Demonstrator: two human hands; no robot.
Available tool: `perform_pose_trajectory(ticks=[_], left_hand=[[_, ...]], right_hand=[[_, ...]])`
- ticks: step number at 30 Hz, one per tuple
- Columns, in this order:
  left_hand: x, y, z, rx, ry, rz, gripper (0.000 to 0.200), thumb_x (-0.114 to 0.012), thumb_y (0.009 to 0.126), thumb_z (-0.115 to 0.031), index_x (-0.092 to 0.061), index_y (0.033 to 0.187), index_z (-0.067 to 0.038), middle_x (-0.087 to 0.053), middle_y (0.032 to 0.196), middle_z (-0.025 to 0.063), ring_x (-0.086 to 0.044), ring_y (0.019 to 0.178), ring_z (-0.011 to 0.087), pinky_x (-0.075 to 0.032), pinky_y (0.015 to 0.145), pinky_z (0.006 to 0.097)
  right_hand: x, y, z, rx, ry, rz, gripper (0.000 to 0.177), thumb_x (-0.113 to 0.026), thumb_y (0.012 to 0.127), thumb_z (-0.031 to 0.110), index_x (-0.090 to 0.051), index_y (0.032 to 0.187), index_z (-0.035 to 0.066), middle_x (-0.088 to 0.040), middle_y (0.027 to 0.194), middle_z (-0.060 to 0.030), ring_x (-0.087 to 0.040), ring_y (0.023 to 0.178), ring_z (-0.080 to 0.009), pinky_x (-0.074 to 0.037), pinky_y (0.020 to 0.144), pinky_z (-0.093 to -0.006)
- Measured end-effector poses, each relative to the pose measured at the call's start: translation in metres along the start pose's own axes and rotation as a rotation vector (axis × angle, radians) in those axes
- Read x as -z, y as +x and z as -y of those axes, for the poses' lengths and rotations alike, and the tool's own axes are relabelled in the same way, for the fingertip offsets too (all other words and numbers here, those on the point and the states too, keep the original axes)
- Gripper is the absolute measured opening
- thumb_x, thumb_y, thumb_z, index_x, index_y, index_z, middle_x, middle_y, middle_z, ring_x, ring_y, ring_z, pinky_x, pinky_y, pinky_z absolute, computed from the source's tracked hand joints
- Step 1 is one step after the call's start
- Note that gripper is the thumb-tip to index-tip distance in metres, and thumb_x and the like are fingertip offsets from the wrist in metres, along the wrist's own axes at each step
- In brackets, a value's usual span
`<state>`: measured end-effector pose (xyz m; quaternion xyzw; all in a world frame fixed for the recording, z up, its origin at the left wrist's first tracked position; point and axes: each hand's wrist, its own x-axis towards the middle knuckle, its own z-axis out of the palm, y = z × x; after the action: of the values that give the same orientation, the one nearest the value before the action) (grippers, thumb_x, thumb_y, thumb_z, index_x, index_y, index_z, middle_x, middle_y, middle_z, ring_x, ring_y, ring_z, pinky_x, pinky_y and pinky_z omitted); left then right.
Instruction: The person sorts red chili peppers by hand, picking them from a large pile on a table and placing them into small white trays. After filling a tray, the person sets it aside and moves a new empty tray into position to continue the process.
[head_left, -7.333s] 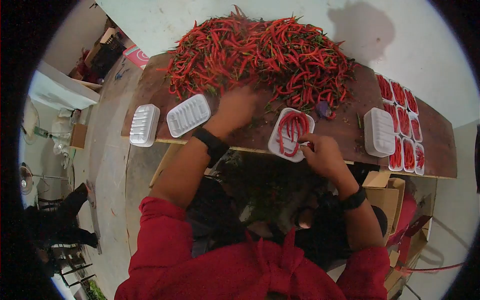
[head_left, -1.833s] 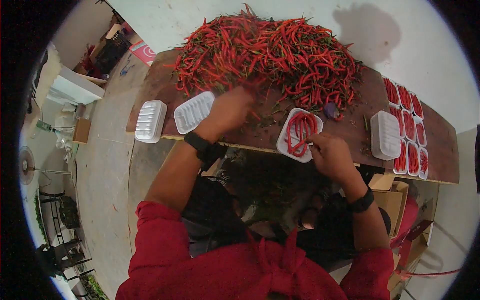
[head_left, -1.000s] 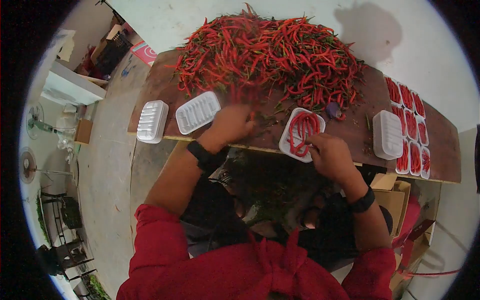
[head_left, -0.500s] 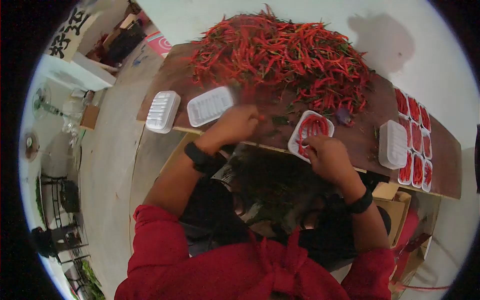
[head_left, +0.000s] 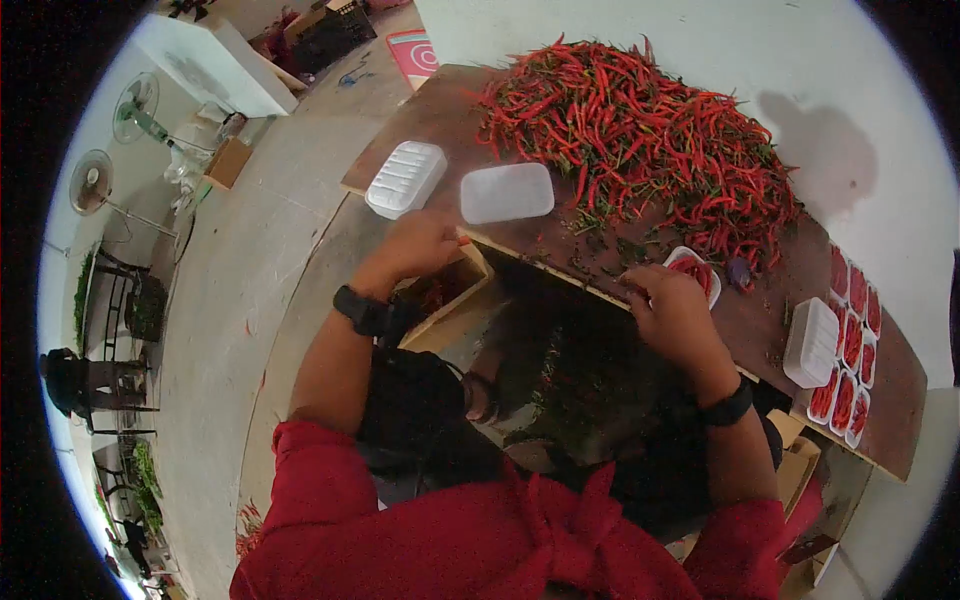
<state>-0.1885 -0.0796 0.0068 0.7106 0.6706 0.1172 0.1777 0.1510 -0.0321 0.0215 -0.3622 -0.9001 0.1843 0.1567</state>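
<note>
My left hand (head_left: 418,243) is closed at the table's front-left edge, above an open cardboard box (head_left: 450,310). A small red tip, apparently of a chili (head_left: 463,240), shows at its fingertips. My right hand (head_left: 672,308) is at the front edge with fingers bent and slightly apart, nothing visible between them. Just behind it lies a white tray (head_left: 714,290) with red chilies (head_left: 690,265), partly hidden by the hand. A bare white tray (head_left: 507,193) and a stack of white trays (head_left: 405,180) lie beyond my left hand.
A large heap of red chilies (head_left: 640,140) covers the back of the brown table (head_left: 440,110). At the right are another tray stack (head_left: 812,343) and several filled trays (head_left: 850,340). A purple item (head_left: 739,272) lies beside the heap. Fans (head_left: 135,108) stand far left.
My left hand has moved left and toward me, to above the box. My right hand has come off the chilies in the tray. The head view has shifted, showing more of the left floor.
</note>
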Motion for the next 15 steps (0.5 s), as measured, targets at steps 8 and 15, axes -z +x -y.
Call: perform_pose_trajectory(ticks=[8,15], left_hand=[[-0.02,0.012,-0.015,-0.095,0.077,-0.162,0.017,-0.056,0.074,-0.018,-0.063,0.082,-0.005,-0.061,0.084,0.0173,-0.058,0.084,0.0353,-0.047,0.073,0.0445],[-0.06,0.058,-0.083,-0.372,-0.045,-0.072,0.044,-0.056,0.075,-0.009,-0.049,0.119,-0.004,-0.049,0.118,0.0194,-0.049,0.107,0.0371,-0.043,0.09,0.0418]], right_hand=[[0.009,0.001,-0.005,-0.053,0.04,-0.041,0.018,-0.054,0.079,0.013,-0.062,0.094,0.007,-0.062,0.087,-0.0151,-0.06,0.082,-0.0349,-0.048,0.071,-0.0435],[0.009,-0.018,-0.029,-0.135,0.031,-0.094,0.02,-0.058,0.074,0.008,-0.063,0.093,0.004,-0.063,0.088,-0.0166,-0.06,0.081,-0.035,-0.047,0.071,-0.0404]])
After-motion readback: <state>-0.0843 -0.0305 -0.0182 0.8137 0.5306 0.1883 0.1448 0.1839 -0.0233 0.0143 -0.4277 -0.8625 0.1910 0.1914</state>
